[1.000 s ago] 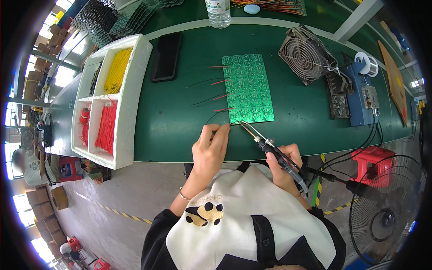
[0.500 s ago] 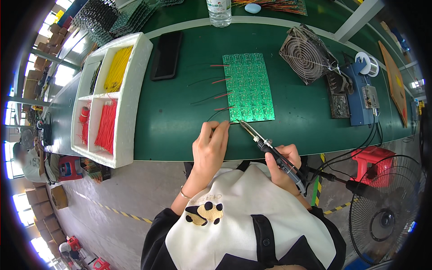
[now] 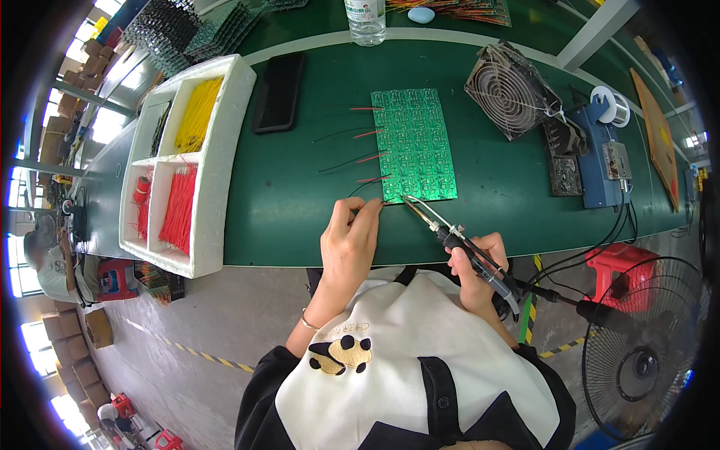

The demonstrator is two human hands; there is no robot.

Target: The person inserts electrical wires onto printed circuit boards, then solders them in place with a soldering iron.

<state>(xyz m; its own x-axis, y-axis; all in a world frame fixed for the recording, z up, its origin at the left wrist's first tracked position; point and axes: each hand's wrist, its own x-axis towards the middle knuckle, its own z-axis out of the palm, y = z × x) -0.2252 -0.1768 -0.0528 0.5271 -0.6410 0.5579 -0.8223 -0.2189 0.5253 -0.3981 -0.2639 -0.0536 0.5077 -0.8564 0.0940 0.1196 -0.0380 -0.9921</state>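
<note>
A green circuit board panel (image 3: 417,144), made up of many small repeated boards, lies on the green table in front of me. Short red wires (image 3: 369,158) and thin black wires (image 3: 339,164) stick out from its left edge. At the near left corner my left hand (image 3: 351,238) pinches a thin wire against the board's edge; its fingertips hide most of it. My right hand (image 3: 478,271) is wrapped round a soldering iron (image 3: 459,244) with a thin metal feed tube alongside. The iron's tip meets the panel near its front edge, right of my left fingertips.
A white foam box (image 3: 234,161) of red and yellow wires stands left, beside a black phone (image 3: 279,94). A bottle (image 3: 366,22) stands at the back. Rightward are a square metal fan (image 3: 508,91), a blue solder feeder (image 3: 598,169), hanging cables and a floor fan (image 3: 641,360).
My right hand has moved slightly right, and the soldering iron's tip has shifted a little right and up along the panel's front edge. My left hand has stayed almost still.
</note>
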